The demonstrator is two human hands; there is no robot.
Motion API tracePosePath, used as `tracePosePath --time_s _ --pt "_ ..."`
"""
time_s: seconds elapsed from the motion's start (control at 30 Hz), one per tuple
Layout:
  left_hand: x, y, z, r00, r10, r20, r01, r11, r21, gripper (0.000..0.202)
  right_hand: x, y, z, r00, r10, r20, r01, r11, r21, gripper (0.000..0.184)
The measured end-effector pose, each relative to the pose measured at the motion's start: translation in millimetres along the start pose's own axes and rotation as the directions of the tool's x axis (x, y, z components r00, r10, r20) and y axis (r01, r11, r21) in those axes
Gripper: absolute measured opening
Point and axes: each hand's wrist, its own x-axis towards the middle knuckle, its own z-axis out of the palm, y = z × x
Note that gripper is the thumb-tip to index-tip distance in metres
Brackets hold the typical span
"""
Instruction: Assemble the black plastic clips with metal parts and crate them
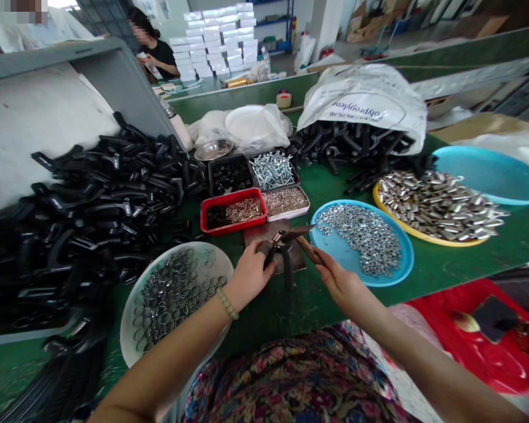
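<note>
Head view: pliers held just above a metal plate. Right hand grasps one handle, fingers curled round it; left hand clenched on a black part at the pliers' head. Blue tray of nuts right; white bowl of rings left; black handles piled beyond.

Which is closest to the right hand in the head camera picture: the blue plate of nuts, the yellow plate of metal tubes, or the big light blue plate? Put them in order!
From the right hand:
1. Blue plate of nuts: just ahead, to the right.
2. Yellow plate of metal tubes: farther right.
3. Big light blue plate: farthest, at the back right.
</note>
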Motion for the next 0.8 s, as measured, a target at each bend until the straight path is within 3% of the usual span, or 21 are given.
tracePosePath --time_s 0.1,0.2,0.27,0.4,0.5,0.57,0.67,0.73,0.8 --pt "-26 -2 -3.8 0.999 -0.034 -0.025 0.035 0.999 0.025 0.036 1 -11 -3 0.996 -0.083 0.013 0.084 0.994 -0.065 0.05" --pt "-41 -4 -3.0 0.999 0.001 0.045 -0.005 0.996 0.085 0.032 6 -17 -5 0.991 -0.028 0.13 0.049 0.985 -0.162 0.051" --pt "-43 -4 0.3 0.997 0.011 0.073 -0.019 0.994 0.105 0.03 9 -21 -5 0.982 0.001 0.187 0.037 0.979 -0.201 0.05" --pt "-45 -1 6.6 0.998 0.012 0.061 -0.018 0.995 0.096 0.03 14 -27 0 0.993 -0.071 0.09 0.084 0.985 -0.148 0.052" --pt "-41 -8 -2.6 0.997 0.024 0.07 -0.028 0.998 0.059 0.027 16 -17 3 0.984 -0.032 0.176 0.066 0.979 -0.192 0.048" --pt "-25 -26 -21.8 0.999 0.007 0.039 -0.008 0.999 0.04 0.025 19 1 -5 0.987 0.016 0.16 0.024 0.969 -0.245 0.047" --pt "21 -69 -62.2 0.985 -0.157 -0.073 0.168 0.971 0.169 0.027 26 41 -33 0.99 0.127 -0.065 -0.143 0.894 -0.425 0.052" --pt "55 -93 -83.5 0.959 -0.283 0.0 0.265 0.897 0.353 0.025 32 69 -56 0.97 0.207 -0.123 -0.241 0.809 -0.536 0.057" --pt "82 -106 -92.2 0.941 -0.334 0.046 0.292 0.876 0.385 0.023 38 91 -71 0.954 0.254 -0.161 -0.301 0.79 -0.534 0.057"
